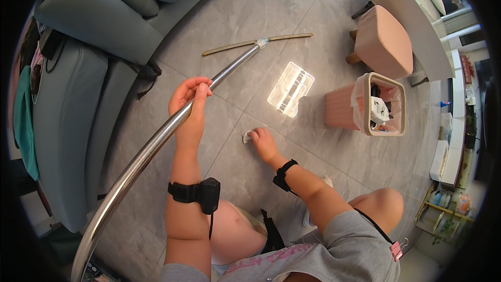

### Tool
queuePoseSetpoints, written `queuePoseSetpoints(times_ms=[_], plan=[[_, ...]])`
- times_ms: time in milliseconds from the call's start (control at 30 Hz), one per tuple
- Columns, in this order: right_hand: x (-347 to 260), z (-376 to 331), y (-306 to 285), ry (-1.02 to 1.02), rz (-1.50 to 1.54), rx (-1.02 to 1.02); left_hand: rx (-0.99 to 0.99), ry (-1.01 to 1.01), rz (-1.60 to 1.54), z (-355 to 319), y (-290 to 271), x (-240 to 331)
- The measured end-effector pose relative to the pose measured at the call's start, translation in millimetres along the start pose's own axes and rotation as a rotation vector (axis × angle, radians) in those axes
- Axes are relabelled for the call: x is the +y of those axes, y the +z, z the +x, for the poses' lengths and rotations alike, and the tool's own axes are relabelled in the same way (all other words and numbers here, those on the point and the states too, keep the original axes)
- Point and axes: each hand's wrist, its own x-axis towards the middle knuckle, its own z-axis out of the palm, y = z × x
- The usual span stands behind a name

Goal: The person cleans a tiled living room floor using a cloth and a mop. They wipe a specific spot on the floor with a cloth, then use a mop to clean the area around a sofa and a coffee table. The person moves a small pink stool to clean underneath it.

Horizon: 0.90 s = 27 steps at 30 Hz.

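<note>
Person crouches, knees low. Right hand [262, 143] is down on the floor tile [292, 15], fingers curled onto a small white scrap [247, 136], pinching it at its edge. Left hand [189, 102] is wrapped closed round a metal pole [156, 143], keeping it propped up off the floor while the other hand works. Pole runs out to a flat mop head [255, 43] lying further off. Beyond: clear tray [290, 89], pink bin [377, 104] with liner, pink stool [383, 39], grey sofa [99, 26].

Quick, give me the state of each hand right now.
Left hand: closed around the metal pole of a floor tool.
Right hand: down at the floor tiles, fingers on a small white scrap; whether it grips it cannot be told.
</note>
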Motion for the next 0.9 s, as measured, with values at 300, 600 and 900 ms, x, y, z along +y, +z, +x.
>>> queuePoseSetpoints(times_ms=[300,600,900], plan=[[25,86,-20,0.291,0.200,0.330,-0.011,0.006,0.000,2,-1,-1],[0,37,5,-0.045,-0.062,0.124,-0.020,-0.015,0.028,2,-4,-5],[13,-6,-20,-0.224,-0.066,-0.081,-0.023,-0.014,0.009,2,-1,-6]])
